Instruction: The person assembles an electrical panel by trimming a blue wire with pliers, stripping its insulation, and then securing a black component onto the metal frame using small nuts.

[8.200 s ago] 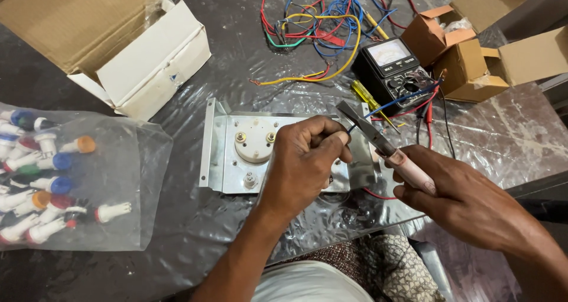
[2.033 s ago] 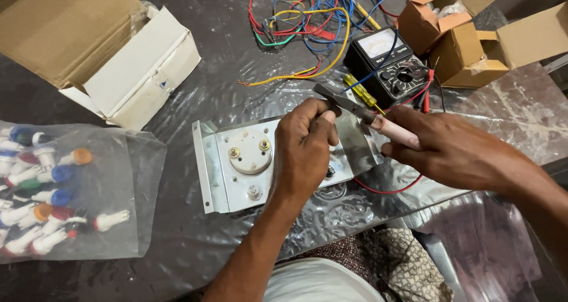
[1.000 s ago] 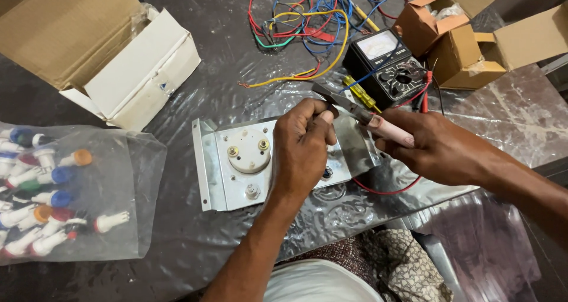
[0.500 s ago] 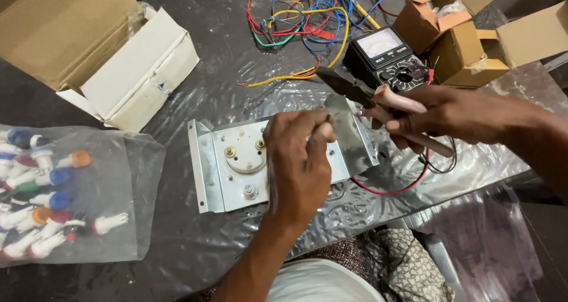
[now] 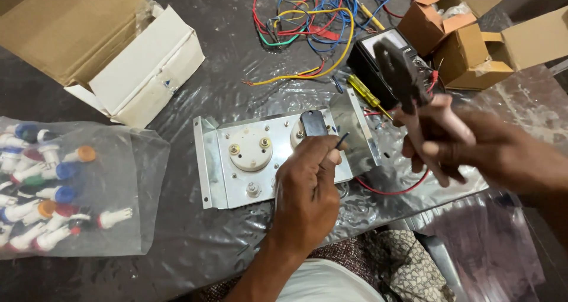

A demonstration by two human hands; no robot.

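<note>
The left hand sits at lower centre of the frame, fingers curled and pinching a short dark wire end between thumb and forefinger, right over the metal panel. That panel is a flat, dull-silver sheet with bent flanges at its edges and small holes; its long axis runs left to right across the middle of the frame. On it sit 2 round cream discs, the left one carrying 2 brass terminals, and a small black rectangular block just above the left hand.

The right hand, right of centre, is closed around the pinkish handles of a pair of pliers, lifted off the table. The dark steel head points toward the upper left of the frame, long axis slanting down to the right.

The table is covered in crinkled, glossy plastic sheet. At left, a clear bag holds white indicator lamps with blue, orange, red and green caps. An open white cardboard box lies at upper left; open brown cartons at upper right. A tangle of coloured wires lies at top centre, beside a black multimeter and a yellow-handled screwdriver.
</note>
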